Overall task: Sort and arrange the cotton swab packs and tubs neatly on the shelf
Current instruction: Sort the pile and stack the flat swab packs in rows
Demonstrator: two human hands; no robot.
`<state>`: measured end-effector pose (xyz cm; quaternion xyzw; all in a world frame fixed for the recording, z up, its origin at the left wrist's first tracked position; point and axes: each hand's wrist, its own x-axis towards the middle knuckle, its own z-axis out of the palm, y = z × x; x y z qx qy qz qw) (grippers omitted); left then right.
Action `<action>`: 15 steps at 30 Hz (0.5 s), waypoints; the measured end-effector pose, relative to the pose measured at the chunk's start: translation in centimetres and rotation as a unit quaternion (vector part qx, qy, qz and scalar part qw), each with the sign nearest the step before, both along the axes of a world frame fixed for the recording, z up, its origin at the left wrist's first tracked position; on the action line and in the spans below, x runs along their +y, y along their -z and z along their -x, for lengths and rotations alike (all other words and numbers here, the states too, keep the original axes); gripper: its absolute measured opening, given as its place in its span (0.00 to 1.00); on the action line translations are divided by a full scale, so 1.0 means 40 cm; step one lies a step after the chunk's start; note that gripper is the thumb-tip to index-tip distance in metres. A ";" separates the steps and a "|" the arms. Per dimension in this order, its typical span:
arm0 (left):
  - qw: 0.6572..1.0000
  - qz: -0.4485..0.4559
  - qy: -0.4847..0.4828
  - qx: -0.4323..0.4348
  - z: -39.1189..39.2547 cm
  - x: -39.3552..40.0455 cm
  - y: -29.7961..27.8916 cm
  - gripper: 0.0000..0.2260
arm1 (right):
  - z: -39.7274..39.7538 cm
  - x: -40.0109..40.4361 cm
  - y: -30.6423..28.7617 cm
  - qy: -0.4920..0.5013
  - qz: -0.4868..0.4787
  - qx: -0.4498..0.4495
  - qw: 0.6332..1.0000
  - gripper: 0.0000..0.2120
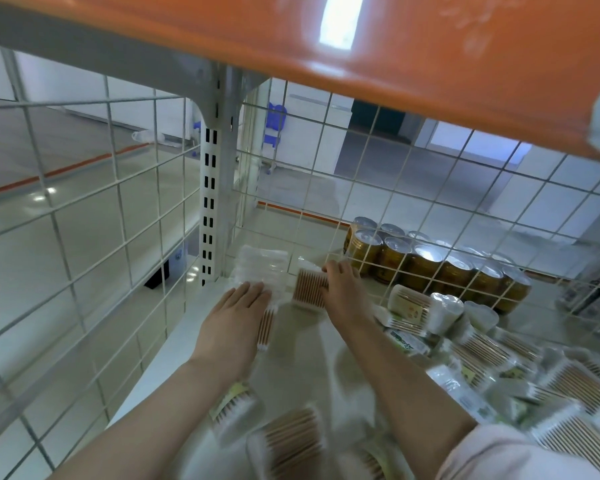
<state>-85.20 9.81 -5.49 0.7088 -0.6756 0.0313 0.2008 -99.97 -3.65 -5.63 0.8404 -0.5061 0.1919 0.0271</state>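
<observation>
Labels blur unreadably; left hand (238, 306) presses flat on a clear swab pack (260, 271), right hand (340, 289) pinches a wooden-stick pack (309, 287).

From my seat I see two bare forearms reaching in, no watch, no bracelets, no rings that I can make out. The left hand (238, 315) and right hand (343, 292) are ungloved, nails short and plain. At the lower right edge, a loose pale pink sleeve (506, 455) covers the right upper arm.
</observation>
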 end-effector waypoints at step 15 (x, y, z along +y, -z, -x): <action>1.000 -0.007 0.024 0.011 0.011 0.005 -0.005 0.27 | 0.047 0.035 -0.025 0.003 0.017 -0.060 0.998 0.20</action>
